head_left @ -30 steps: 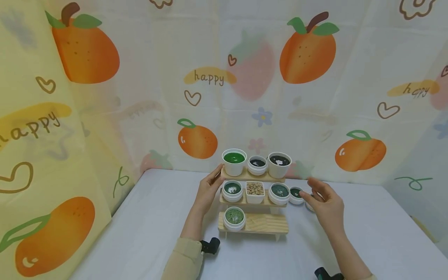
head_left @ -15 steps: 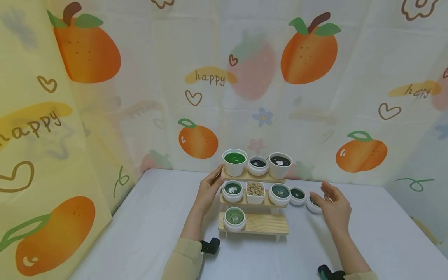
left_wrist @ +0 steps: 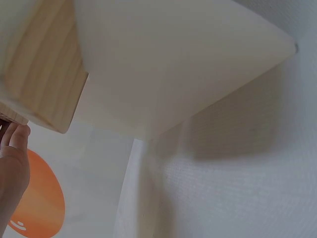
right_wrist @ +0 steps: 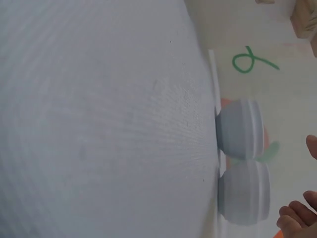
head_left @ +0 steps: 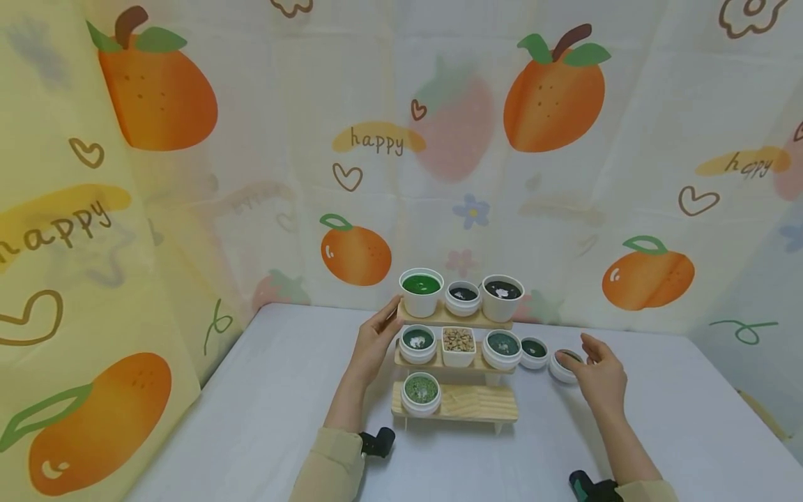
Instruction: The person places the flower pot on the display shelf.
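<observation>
A three-tier wooden stand [head_left: 479, 402] stands on the white table. My left hand [head_left: 373, 341] grips the left end of its top tier, and in the left wrist view the fingertips [left_wrist: 20, 136] meet the wood's edge. To the right, my right hand [head_left: 602, 376] hovers by a small white cup [head_left: 562, 374] on the table, thumb over its rim. The right wrist view shows thumb and fingers spread, apart from the two cups [right_wrist: 242, 193]. Another white cup [head_left: 534, 353] with dark green contents sits between that cup and the stand.
The top tier carries a bright green cup [head_left: 421, 296] and two dark-filled cups. On the middle tier, a square cup of brown bits [head_left: 458, 345] stands between two round green ones. One speckled green cup [head_left: 421, 394] occupies the bottom tier's left. A fruit-print cloth [head_left: 263, 139] hangs behind.
My right hand has moved right, from beside the inner cup to the outer cup, and slightly down in the last half second. The left hand has stayed on the stand.
</observation>
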Available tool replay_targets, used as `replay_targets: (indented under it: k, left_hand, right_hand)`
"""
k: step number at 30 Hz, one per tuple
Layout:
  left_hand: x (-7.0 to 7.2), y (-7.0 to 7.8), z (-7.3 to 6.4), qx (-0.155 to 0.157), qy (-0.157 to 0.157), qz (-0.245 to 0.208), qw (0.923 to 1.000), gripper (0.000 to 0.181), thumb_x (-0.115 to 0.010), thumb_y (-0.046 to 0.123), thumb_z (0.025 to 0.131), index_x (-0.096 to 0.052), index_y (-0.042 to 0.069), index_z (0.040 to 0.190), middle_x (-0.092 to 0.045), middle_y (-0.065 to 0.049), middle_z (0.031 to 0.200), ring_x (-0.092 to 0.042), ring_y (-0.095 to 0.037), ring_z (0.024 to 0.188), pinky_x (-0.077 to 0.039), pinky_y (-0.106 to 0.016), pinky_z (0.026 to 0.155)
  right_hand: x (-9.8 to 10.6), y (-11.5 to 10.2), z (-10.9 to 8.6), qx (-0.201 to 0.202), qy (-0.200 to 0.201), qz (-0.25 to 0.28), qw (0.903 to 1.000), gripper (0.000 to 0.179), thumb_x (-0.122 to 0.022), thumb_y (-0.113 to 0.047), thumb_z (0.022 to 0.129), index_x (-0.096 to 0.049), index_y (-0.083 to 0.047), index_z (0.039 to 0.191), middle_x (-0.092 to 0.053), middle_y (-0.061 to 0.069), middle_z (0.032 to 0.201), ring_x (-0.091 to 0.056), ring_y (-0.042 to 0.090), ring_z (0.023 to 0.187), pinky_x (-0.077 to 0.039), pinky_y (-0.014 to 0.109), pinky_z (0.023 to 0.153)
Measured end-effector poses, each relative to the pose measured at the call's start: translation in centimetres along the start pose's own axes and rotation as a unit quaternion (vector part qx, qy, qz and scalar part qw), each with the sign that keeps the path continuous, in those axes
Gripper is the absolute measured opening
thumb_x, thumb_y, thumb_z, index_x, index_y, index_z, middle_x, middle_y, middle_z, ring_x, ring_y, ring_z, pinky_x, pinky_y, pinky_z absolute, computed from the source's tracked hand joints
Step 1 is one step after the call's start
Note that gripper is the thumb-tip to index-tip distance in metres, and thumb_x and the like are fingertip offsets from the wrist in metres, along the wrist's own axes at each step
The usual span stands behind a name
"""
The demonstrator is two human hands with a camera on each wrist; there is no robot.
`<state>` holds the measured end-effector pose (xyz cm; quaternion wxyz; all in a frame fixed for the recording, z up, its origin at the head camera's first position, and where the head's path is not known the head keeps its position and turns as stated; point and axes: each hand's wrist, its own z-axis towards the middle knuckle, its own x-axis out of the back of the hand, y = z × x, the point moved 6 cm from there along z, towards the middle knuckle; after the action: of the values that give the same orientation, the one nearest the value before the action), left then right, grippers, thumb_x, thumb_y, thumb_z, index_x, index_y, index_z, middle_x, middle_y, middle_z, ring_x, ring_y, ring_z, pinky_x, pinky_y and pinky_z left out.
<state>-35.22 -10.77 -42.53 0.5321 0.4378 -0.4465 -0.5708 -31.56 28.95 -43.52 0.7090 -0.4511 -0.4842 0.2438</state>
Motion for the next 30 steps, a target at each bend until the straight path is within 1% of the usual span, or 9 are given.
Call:
replay_targets:
  k: [5, 10, 14, 21, 26, 30]
  left_hand:
    - [0.0, 0.0, 0.1, -0.003, -0.001, -0.001, 1.0000, 0.051, -0.058, 0.017, 0.099, -0.045, 0.014, 0.149, -0.040, -0.005, 0.159, -0.039, -0.027, 0.147, -0.036, -0.041, 0.121]
    - [0.1, 0.0, 0.0, -0.007, -0.002, 0.001, 1.0000, 0.051, -0.059, 0.018, 0.099, -0.045, 0.015, 0.149, -0.040, -0.004, 0.159, -0.039, -0.026, 0.147, -0.036, -0.040, 0.121]
    - [0.1, -0.1, 0.0, -0.007, -0.002, 0.001, 1.0000, 0.051, -0.059, 0.018, 0.099, -0.045, 0.015, 0.149, -0.040, -0.003, 0.159, -0.039, -0.026, 0.147, -0.036, -0.040, 0.121]
    - [0.0, -0.1, 0.0, -0.006, -0.002, -0.001, 1.0000, 0.051, -0.059, 0.018, 0.099, -0.045, 0.015, 0.149, -0.040, -0.003, 0.159, -0.039, -0.026, 0.148, -0.036, -0.040, 0.121]
    - [0.0, -0.1, 0.0, -0.004, -0.003, -0.001, 1.0000, 0.051, -0.058, 0.018, 0.099, -0.045, 0.016, 0.149, -0.040, -0.003, 0.159, -0.038, -0.026, 0.148, -0.036, -0.040, 0.121]
    - [0.1, -0.2, 0.1, -0.005, -0.005, -0.003, 1.0000, 0.052, -0.059, 0.018, 0.099, -0.045, 0.016, 0.149, -0.040, -0.002, 0.159, -0.039, -0.025, 0.148, -0.036, -0.039, 0.121]
  right_hand:
    - [-0.1, 0.9, 0.3, -0.016, -0.021, -0.003, 0.9996, 0.076, -0.080, -0.020, 0.082, -0.044, 0.001, 0.146, -0.046, 0.024, 0.150, -0.044, 0.040, 0.141, -0.040, 0.047, 0.118]
    - [-0.4, 1.7, 0.5, -0.035, -0.052, -0.023, 0.9977, 0.082, -0.079, -0.022, 0.083, -0.037, 0.000, 0.149, -0.041, 0.028, 0.152, -0.039, 0.044, 0.142, -0.037, 0.052, 0.119]
    - [-0.7, 2.0, 0.6, -0.035, -0.066, -0.042, 0.9963, 0.081, -0.077, -0.022, 0.084, -0.036, 0.003, 0.149, -0.040, 0.030, 0.151, -0.040, 0.045, 0.140, -0.038, 0.054, 0.117]
    - [-0.9, 2.5, 0.7, -0.028, -0.071, -0.058, 0.9954, 0.077, -0.076, -0.023, 0.085, -0.039, 0.005, 0.147, -0.044, 0.031, 0.148, -0.046, 0.044, 0.133, -0.040, 0.054, 0.113]
    - [-1.0, 2.7, 0.7, -0.028, -0.067, -0.074, 0.9946, 0.076, -0.077, -0.025, 0.084, -0.042, 0.006, 0.144, -0.047, 0.032, 0.145, -0.050, 0.043, 0.128, -0.043, 0.052, 0.108]
    - [-1.0, 3.0, 0.8, -0.025, -0.063, -0.086, 0.9940, 0.074, -0.077, -0.025, 0.084, -0.044, 0.008, 0.142, -0.048, 0.033, 0.143, -0.050, 0.045, 0.127, -0.042, 0.053, 0.108]
